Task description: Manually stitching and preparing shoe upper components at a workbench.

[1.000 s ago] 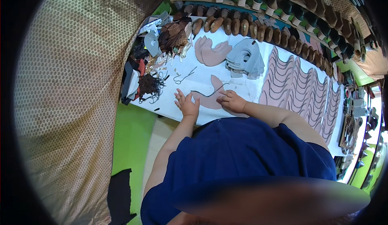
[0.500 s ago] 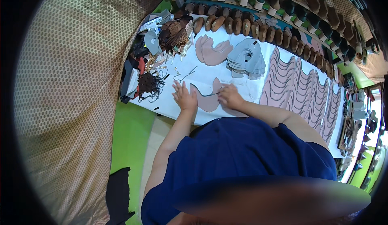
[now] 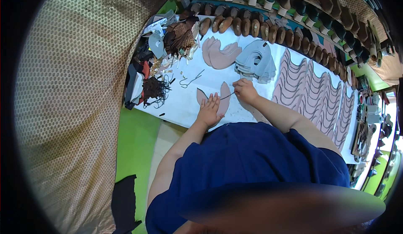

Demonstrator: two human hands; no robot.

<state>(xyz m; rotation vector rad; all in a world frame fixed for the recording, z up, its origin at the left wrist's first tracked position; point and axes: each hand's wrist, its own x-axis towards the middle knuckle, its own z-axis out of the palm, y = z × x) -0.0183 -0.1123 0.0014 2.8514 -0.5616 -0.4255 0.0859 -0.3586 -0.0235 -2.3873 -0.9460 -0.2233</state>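
Note:
A pink U-shaped shoe upper piece (image 3: 225,101) lies on the white table in front of me, its two points facing away. My left hand (image 3: 210,112) rests flat over its left and middle part, fingers stretched out, hiding much of the inner curve. To the right of the piece, my right hand (image 3: 245,91) pinches the end of a thin dark strip (image 3: 227,96). That strip runs taut from the fingers back to the upper's inner edge near the left fingertips. Beyond my left hand a loose dark strip (image 3: 191,82) lies bent on the table.
Pink uppers (image 3: 219,54) and grey upper pieces (image 3: 255,59) lie stacked farther back. Overlapping dark-edged pink uppers (image 3: 289,85) cover the right side. Tangled dark strips (image 3: 155,87) and brown scraps (image 3: 180,36) crowd the left end. Brown shoe lasts (image 3: 247,26) line the back edge.
My left hand has slid right, from beside the upper onto it. My right hand has moved away from the upper, farther back and right, drawing the dark strip taut.

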